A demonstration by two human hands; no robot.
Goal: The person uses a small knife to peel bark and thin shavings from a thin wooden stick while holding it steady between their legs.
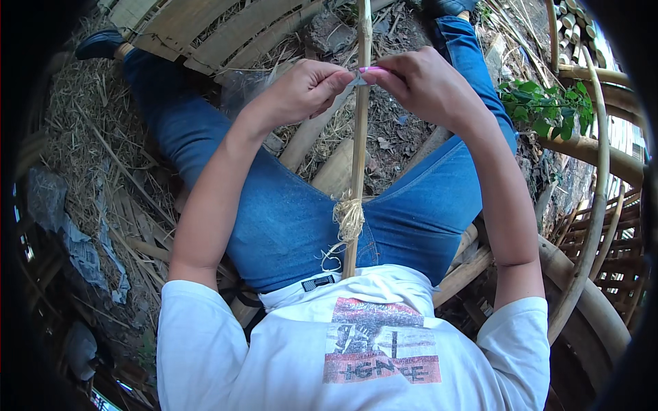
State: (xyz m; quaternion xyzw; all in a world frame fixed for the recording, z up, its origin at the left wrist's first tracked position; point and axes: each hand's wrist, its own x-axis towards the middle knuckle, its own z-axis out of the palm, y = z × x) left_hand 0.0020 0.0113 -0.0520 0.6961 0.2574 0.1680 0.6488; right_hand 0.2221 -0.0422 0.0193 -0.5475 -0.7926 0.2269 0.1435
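A long, thin bamboo stick (360, 130) runs from my waist away between my spread legs. Near its far part, my left hand (301, 89) comes from the left with thumb and forefinger pinched together. My right hand (428, 85) pinches from the other side. Between the fingertips, against the stick, is a small pink and pale grey strip (373, 69); its material is too small to tell. Closer to my waist, a tangle of straw-coloured fibre (348, 218) is wound around the stick, with a loose curl hanging to the left.
Bamboo slats (240, 38) stand at the far left. Dry straw (96, 130) and torn plastic sheeting (82, 253) lie on the left. At right are a leafy green plant (548, 106), bent bamboo poles (600, 164) and a woven bamboo lattice (620, 253). Bamboo pieces (336, 168) lie beneath my legs.
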